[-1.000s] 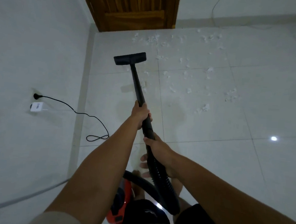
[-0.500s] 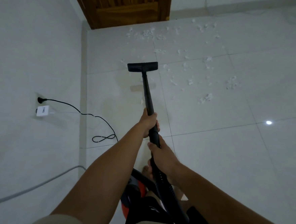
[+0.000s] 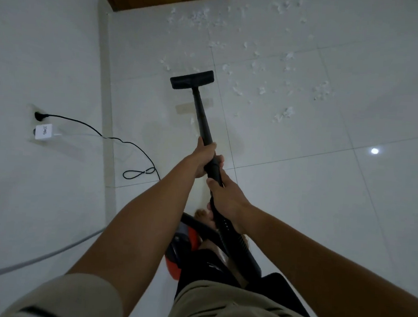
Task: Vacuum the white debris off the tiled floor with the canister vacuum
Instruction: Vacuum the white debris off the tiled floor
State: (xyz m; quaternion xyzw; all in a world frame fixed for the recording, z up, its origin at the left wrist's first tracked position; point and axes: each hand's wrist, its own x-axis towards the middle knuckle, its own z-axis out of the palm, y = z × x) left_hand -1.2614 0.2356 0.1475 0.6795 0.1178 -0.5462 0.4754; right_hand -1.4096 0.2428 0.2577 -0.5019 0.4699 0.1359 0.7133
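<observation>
Both hands wrapped tight round the black wand point(image 3: 203, 118), left hand point(image 3: 203, 158) just ahead of right hand point(image 3: 227, 199). Floor nozzle point(image 3: 191, 79) sits beside scattered white debris point(image 3: 284, 114).

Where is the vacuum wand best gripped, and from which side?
Grip the wand at its thicker near end, wrapping from above, as the left hand and right hand do, one ahead of the other. The tube slopes away to the floor head, so spaced grips likely steer it.
</observation>
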